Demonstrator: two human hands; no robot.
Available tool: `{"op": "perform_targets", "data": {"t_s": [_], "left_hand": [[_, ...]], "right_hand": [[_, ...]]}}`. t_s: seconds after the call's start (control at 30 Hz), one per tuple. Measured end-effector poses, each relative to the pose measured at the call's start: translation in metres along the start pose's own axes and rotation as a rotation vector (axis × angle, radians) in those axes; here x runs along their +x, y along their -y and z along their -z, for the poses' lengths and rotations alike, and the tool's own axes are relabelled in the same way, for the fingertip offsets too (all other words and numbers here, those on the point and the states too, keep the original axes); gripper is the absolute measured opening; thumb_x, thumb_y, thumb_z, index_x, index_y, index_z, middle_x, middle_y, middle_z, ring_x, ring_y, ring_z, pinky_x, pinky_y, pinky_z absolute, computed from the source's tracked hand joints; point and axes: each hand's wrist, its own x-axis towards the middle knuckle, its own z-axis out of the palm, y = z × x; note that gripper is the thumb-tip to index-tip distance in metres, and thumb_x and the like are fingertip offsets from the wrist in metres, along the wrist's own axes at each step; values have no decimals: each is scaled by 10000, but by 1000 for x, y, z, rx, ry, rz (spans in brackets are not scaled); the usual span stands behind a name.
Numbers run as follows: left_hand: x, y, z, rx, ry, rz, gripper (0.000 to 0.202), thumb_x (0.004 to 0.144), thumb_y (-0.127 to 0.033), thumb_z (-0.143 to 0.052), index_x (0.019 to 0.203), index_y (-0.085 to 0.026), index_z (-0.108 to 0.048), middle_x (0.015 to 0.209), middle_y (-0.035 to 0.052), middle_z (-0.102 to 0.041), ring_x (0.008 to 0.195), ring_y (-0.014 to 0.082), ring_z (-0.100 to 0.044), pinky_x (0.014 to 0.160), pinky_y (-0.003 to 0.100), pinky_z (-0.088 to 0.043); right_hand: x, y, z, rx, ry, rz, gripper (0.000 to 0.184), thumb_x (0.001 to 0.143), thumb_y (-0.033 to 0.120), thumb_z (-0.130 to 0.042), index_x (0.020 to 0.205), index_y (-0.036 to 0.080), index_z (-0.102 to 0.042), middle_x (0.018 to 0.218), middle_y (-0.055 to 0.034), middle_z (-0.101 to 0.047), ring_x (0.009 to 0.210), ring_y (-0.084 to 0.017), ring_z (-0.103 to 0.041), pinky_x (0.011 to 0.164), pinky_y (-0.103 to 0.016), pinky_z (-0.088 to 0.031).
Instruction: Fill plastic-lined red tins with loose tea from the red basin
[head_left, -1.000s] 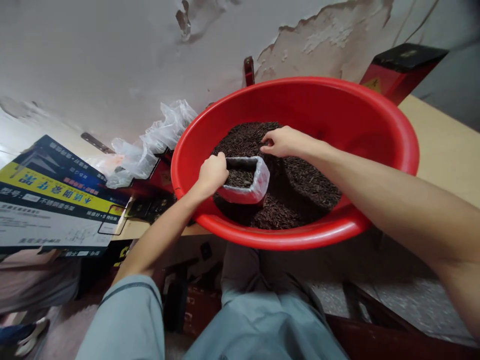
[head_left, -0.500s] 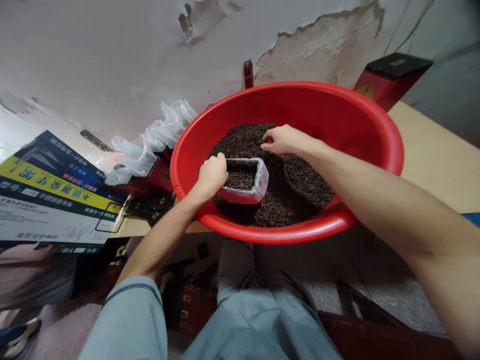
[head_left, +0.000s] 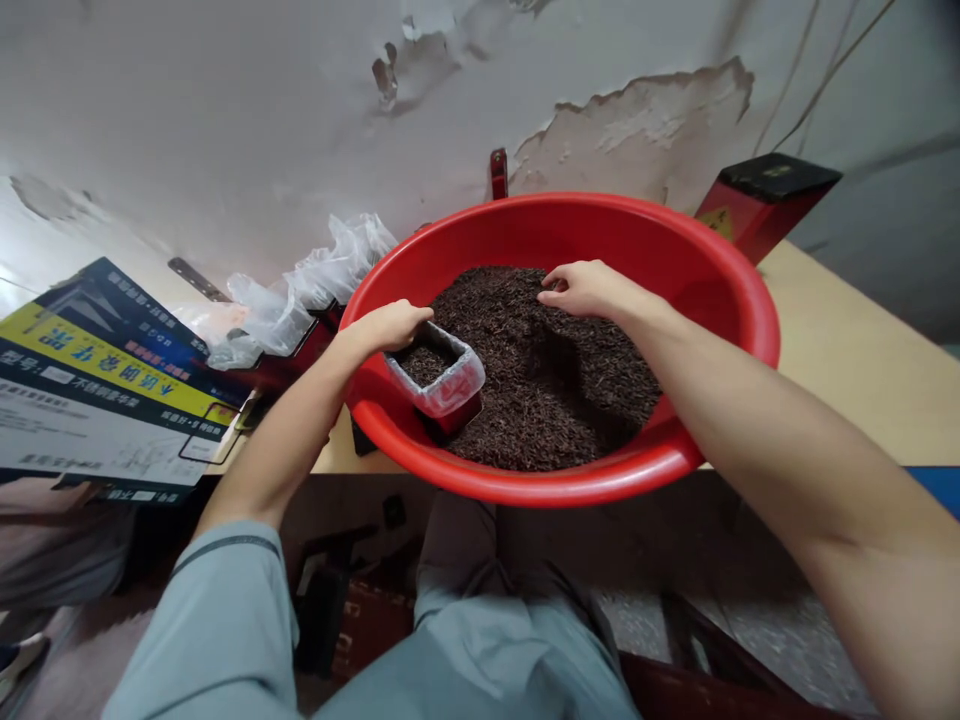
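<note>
Head view: my left hand (head_left: 386,326) grips the far-left rim of the lined box (head_left: 436,368) inside the red basin (head_left: 739,300), at its left; my right hand (head_left: 585,288) pinches dark tea leaves (head_left: 547,380) farther right.

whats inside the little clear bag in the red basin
The clear bag holds dark loose tea; its depth is hidden. The left hand covers the far rim.

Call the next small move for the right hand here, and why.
Probably sweep the right hand toward the pouch to push loose tea into it. The left hand holds the pouch's mouth open inside the red basin, it looks only partly filled, and the right hand rests on the pile.
</note>
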Motion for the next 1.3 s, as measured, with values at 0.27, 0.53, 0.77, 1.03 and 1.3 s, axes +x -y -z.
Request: {"op": "perform_targets", "data": {"t_s": [0.27,0.53,0.77,1.03,1.3], "left_hand": [[30,1,9,33,-21,-48,441,950,-164,-506,1274,-311,-766,1158,62,-793,1091,231,-727,919,299,-520],[6,-2,26,-166,121,-11,668,780,15,-518,1334,-281,-746,1320,41,-764,1174,207,-709,971,258,-515],[15,44,29,-560,-522,217,433,942,-184,-534,1350,-145,-674,1312,100,-741,1175,193,-680,1090,316,-485],[22,74,-49,-1052,-385,327,213,990,-246,-551,1042,-123,-718,971,109,-804,787,154,-738,748,246,-571],[-2,86,-52,-928,-37,-70,482,826,-431,-744,1257,-216,-745,1246,50,-781,1144,207,-703,926,239,-536]], "right_hand": [[0,-2,1,5,13,-7,439,953,368,-631,1338,199,-754,1183,-84,-808,1099,-268,-755,997,-345,-584],[3,-10,4,8,-1,-46,432,965,374,-602,1326,192,-753,1193,-93,-802,1140,-285,-744,1035,-367,-562],[-2,-11,-19,125,-137,-162,822,934,612,-634,1587,134,-487,1571,-245,-490,1396,-364,-578,1182,-435,-450],[41,19,-41,95,-15,-181,1072,864,785,-625,1706,228,-261,1764,-227,-125,1599,-464,-245,1268,-566,-316],[69,36,-76,-60,-1,-118,883,836,793,-649,1589,359,-491,1660,-168,-379,1459,-532,-397,1129,-765,-378]]}}
